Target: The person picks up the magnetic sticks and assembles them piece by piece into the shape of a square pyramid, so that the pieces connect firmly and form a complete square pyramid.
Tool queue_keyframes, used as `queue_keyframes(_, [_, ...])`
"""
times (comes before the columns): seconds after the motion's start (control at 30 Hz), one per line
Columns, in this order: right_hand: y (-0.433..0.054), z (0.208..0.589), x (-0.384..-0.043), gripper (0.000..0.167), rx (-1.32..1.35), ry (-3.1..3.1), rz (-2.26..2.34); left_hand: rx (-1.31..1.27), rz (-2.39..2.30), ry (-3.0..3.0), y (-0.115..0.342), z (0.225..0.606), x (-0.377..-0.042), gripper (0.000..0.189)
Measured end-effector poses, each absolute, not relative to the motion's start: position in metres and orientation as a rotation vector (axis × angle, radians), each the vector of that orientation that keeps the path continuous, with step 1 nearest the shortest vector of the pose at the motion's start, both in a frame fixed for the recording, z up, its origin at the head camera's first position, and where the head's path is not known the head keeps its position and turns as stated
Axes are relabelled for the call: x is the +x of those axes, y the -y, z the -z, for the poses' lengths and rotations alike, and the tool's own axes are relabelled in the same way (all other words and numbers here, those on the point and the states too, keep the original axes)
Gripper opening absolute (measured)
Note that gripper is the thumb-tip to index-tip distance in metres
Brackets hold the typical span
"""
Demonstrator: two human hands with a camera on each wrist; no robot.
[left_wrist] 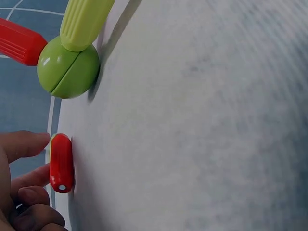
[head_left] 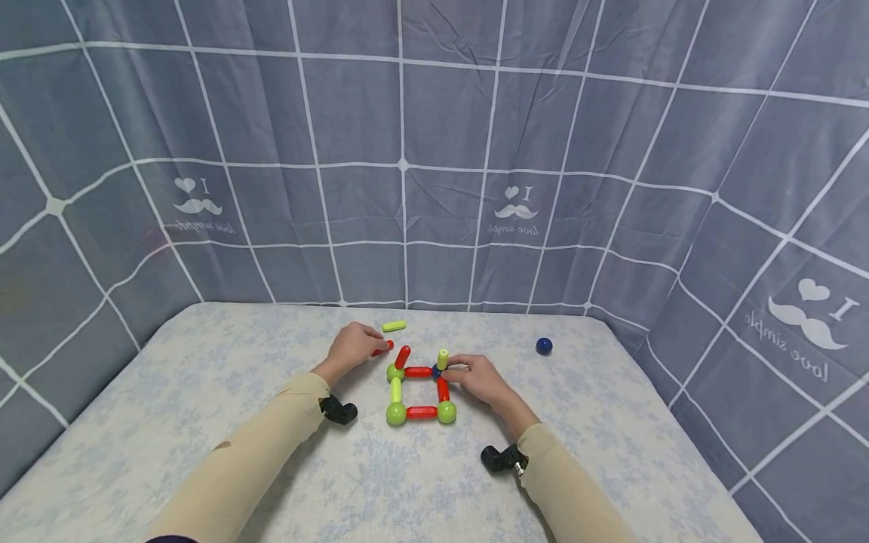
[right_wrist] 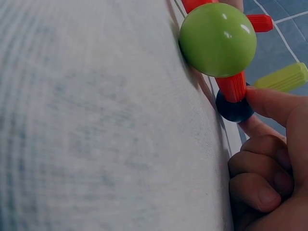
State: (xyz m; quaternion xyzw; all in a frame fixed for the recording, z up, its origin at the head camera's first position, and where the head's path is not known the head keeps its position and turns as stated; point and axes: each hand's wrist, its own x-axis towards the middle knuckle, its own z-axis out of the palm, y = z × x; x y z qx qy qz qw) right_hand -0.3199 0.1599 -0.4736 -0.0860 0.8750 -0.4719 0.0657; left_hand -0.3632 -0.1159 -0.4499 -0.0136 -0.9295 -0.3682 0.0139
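A square frame of magnetic rods and balls stands before me. Its corners are green balls (head_left: 396, 413) and one blue ball (head_left: 437, 372) at the back right. Red rods (head_left: 422, 412) form three sides; a yellow-green rod (head_left: 397, 391) forms the left one. An upright red rod (head_left: 403, 357) rises from the back left ball, and an upright yellow-green rod (head_left: 443, 359) from the blue ball. My right hand (head_left: 478, 377) pinches the blue ball between thumb and index finger. Left of the frame, my left hand (head_left: 351, 350) pinches a loose red rod (left_wrist: 61, 163) low at the tabletop.
Behind the left hand lies a loose yellow-green rod (head_left: 394, 326). A separate dark blue ball (head_left: 544, 346) rests at the back right of the pale patterned tabletop (head_left: 380, 483). A grey grid-patterned curtain (head_left: 448, 136) hangs around the table's back and sides.
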Motion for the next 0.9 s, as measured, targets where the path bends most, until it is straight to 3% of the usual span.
queue_keyframes(0.3, [-0.158, 0.474, -0.322, 0.034, -0.264, -2.655, 1.401, -0.047, 1.095, 2.928, 0.111, 0.45, -0.367, 0.014])
queue_keyframes(0.9, [-0.159, 0.474, -0.321, 0.035, -0.228, -2.661, 1.387, -0.01, 1.386, 2.769, 0.114, 0.458, -0.357, 0.019])
